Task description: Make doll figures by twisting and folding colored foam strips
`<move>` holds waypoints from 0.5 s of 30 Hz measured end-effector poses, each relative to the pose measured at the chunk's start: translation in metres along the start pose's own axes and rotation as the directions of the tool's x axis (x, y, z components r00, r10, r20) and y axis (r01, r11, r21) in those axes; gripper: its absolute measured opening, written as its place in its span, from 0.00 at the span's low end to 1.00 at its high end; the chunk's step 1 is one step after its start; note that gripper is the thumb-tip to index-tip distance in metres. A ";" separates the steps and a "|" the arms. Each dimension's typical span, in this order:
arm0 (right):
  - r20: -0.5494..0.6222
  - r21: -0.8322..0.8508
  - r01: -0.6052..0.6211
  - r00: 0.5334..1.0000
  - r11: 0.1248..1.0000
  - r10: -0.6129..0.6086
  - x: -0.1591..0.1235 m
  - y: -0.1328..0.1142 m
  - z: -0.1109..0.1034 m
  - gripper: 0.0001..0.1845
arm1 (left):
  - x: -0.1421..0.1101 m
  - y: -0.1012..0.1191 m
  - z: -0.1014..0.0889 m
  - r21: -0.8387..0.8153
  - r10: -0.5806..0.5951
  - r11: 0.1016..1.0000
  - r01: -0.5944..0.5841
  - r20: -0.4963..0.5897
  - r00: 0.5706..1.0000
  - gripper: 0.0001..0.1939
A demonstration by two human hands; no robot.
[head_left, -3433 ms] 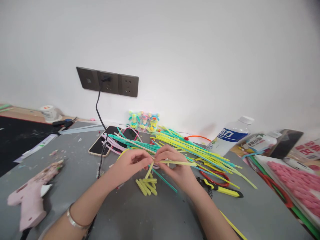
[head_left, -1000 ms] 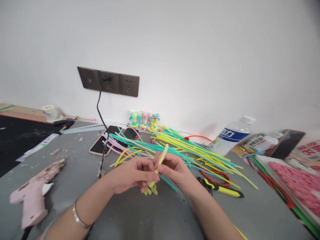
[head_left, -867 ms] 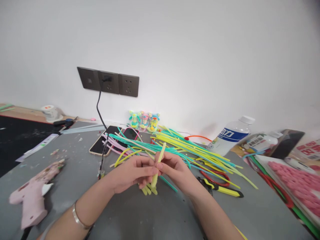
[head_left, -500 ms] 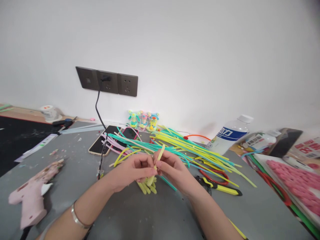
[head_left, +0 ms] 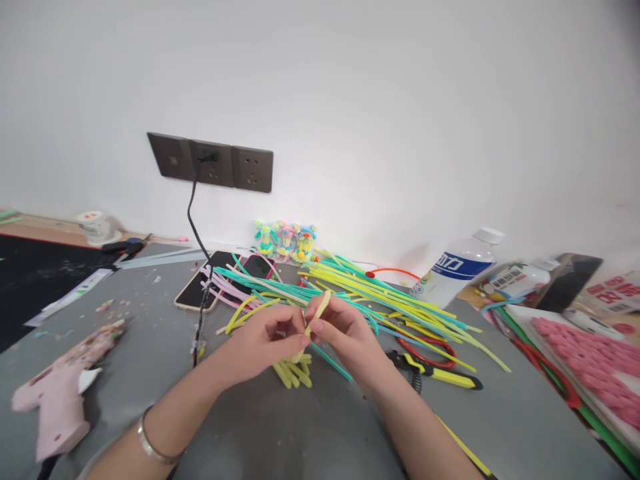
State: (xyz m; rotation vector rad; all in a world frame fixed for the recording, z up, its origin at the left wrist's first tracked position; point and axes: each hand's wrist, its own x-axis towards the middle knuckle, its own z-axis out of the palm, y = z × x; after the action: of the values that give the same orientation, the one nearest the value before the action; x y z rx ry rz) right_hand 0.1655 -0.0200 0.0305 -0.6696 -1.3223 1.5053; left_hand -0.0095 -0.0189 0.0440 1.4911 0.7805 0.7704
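Note:
A short pale-yellow pipe cleaner (head_left: 324, 306) is pinched between the fingertips of both hands above the grey table (head_left: 280, 440). My left hand (head_left: 277, 337) grips its lower part, while my right hand (head_left: 340, 333) holds it higher up, thumb against it. The two hands touch or nearly touch. Just beneath them lies a small bunch of short yellow pipe cleaner pieces (head_left: 293, 373), partly covered by my left hand. Behind stretches a loose heap of long pipe cleaners (head_left: 390, 293) in yellow, turquoise and pink.
A pink glue gun (head_left: 65, 387) lies at left, and two phones (head_left: 193, 293) lie behind the left hand. Yellow-black pliers (head_left: 440, 375) rest at right near a plastic bottle (head_left: 457, 267). Small fuzzy figures (head_left: 285, 241) stand by the wall. A black cord (head_left: 193, 220) hangs from the socket.
The pipe cleaner now looks slightly bent between my fingertips, where it was straighter before. Both hands keep nearly the same place; the view has shifted slightly.

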 end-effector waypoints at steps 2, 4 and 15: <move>-0.016 -0.025 0.013 1.000 1.000 -0.013 0.001 -0.002 -0.001 0.09 | 0.000 0.000 0.001 0.140 0.055 0.989 -0.051 -0.020 0.998 0.11; -0.027 -0.029 0.024 0.999 0.999 -0.025 0.002 -0.003 -0.002 0.08 | 0.001 0.000 0.003 0.246 0.124 0.963 -0.111 -0.037 0.992 0.11; 0.000 0.020 -0.021 1.000 1.000 0.021 0.001 -0.009 -0.004 0.09 | 0.002 0.002 0.003 0.352 0.289 0.903 -0.247 -0.071 0.955 0.08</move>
State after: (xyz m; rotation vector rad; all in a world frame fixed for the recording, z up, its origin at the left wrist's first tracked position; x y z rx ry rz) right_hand 0.1716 -0.0177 0.0379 -0.6725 -1.3026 1.5330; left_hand -0.0063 -0.0192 0.0458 1.9058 0.8392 0.9764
